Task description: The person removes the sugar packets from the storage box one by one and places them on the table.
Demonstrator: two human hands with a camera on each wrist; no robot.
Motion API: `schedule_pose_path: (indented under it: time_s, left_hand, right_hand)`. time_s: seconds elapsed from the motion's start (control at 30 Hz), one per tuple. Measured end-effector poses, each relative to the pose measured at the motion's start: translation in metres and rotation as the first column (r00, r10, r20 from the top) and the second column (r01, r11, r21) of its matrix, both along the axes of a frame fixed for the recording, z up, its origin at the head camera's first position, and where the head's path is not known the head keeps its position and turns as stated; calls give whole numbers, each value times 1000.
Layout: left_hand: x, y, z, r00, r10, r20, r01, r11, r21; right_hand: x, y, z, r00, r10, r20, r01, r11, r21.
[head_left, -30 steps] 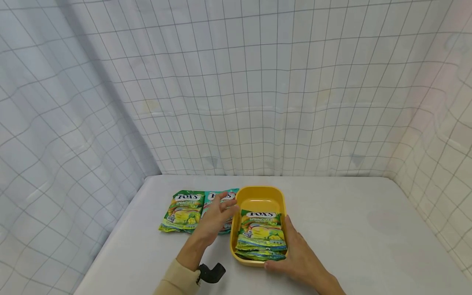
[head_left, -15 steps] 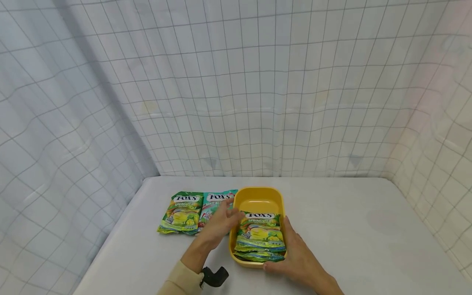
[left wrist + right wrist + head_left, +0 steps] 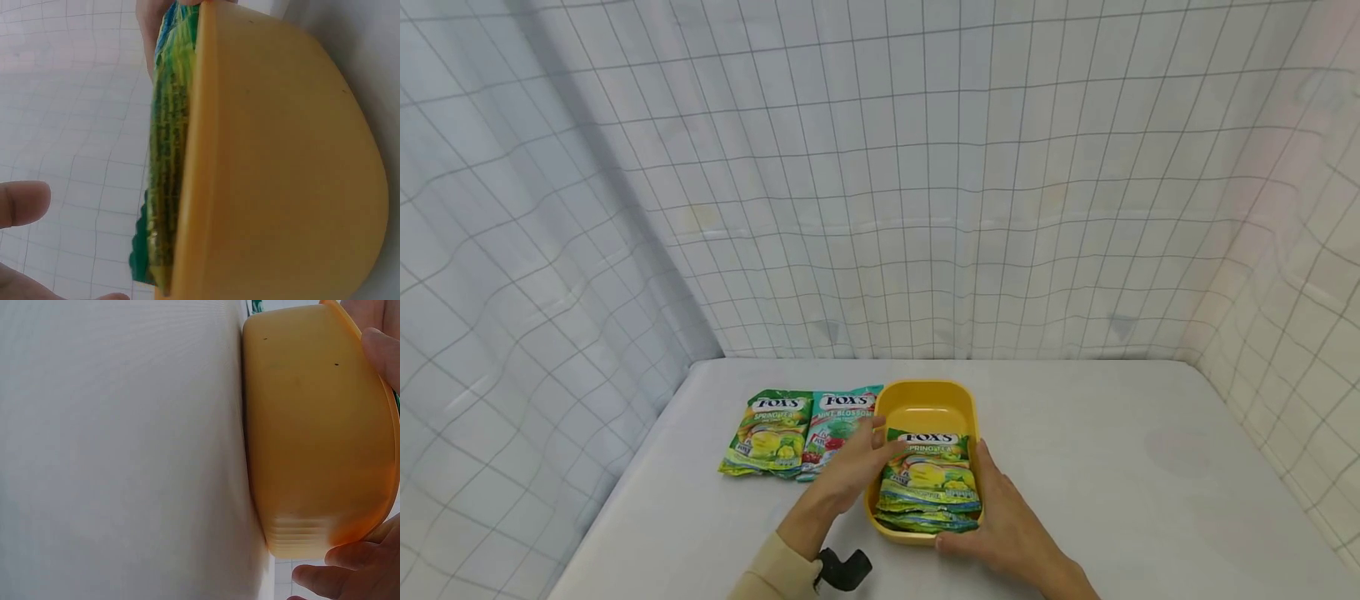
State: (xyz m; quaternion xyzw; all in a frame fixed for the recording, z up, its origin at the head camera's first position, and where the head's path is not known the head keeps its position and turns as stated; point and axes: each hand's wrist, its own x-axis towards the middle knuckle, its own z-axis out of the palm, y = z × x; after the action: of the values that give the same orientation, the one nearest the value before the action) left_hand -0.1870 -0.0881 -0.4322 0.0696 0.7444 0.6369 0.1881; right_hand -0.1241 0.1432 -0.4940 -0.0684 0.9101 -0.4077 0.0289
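Observation:
A yellow plastic tub rests on the white table. Inside its near part lie stacked green Fox's Spring Tea candy bags. My right hand grips the tub's near right corner, thumb at the near rim and fingers along the right wall. Over the left rim hovers my left hand, its fingers relaxed and thumb extended across the upper bag's top corner. In the left wrist view, the left thumb is apart from the bags. Whether the left fingertips touch the rim is hidden.
Left of the tub lie another green Spring Tea bag and a teal Mint Blossom bag, side by side. A white gridded curtain encloses the table's back and sides. A black strap piece sticks out from the left wrist.
My left hand has moved right and toward me, from over the teal bag to the tub's left rim. The right hand stays on the tub, and the bags inside look unmoved.

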Motion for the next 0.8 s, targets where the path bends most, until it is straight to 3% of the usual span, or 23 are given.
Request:
schedule_pose_path:
  time_s: [0.4, 0.8]
  left_hand:
    - [7, 14, -10, 997, 74, 2, -73, 991, -108]
    - [8, 26, -18, 989, 143, 37, -137, 982, -132]
  right_hand:
    - [0, 0, 0, 1000, 6, -6, -6, 1000, 7]
    - [1, 1, 2, 999, 18, -28, -17, 1000, 6]
